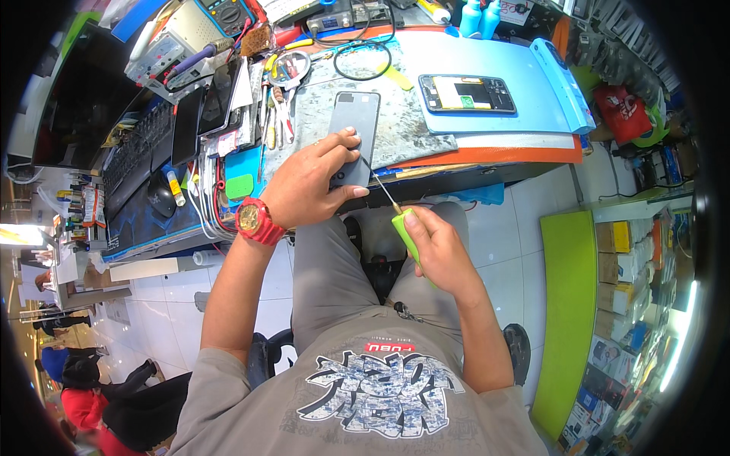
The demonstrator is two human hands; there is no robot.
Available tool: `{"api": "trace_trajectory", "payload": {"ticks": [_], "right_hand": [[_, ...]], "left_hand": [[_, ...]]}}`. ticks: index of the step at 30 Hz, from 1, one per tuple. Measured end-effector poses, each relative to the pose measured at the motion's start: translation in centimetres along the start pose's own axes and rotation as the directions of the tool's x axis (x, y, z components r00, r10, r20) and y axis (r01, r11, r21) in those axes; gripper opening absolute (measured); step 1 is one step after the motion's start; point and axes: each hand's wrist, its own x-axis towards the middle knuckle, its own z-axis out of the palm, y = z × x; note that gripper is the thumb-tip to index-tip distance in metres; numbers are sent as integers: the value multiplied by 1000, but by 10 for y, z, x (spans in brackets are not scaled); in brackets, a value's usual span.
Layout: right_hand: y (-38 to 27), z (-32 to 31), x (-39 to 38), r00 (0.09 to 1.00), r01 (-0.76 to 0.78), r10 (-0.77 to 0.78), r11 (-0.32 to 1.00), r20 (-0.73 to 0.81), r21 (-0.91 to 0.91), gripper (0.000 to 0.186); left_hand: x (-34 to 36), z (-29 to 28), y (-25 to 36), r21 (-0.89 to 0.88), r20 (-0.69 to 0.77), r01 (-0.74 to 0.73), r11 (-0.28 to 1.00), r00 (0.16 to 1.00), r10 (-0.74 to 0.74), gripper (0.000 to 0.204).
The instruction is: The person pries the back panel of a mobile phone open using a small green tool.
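A grey phone back cover (359,114) lies partly on the worn grey work mat (312,106), its lower end reaching past the bench's front edge. My left hand (319,178) grips that lower end, fingers across the face and thumb near the camera holes. In my right hand (441,254) is a pry tool with a green handle (405,232) and a thin metal shaft. Its tip meets the cover's right edge beside my left fingers; the exact contact is partly hidden. To the right, a phone with its inside exposed (467,94) rests on a light blue mat (525,72).
Left of the work mat lie small hand tools (280,118), cables (201,190), a dark phone (187,125) and a mouse (161,194). A coiled black cable (363,61) sits at the back. A green-topped display case (563,304) stands at right.
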Motion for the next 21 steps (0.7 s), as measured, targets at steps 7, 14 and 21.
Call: {"api": "trace_trajectory", "payload": {"ticks": [7,14,21], "right_hand": [[-4,-1,2,999,-17,18,1000,-35,23,54],[-7,1,-3,997,-74,74,997,-11,13,52],[-8,3,-2,998,-53,54,998,-30,25,52]], "left_hand": [[0,0,1,-7,-3,3,1000,1000,-3,46],[0,0,1,-12,-5,3,1000,1000,-3,46],[0,0,0,-12,-7,5,1000,1000,-5,46]]}}
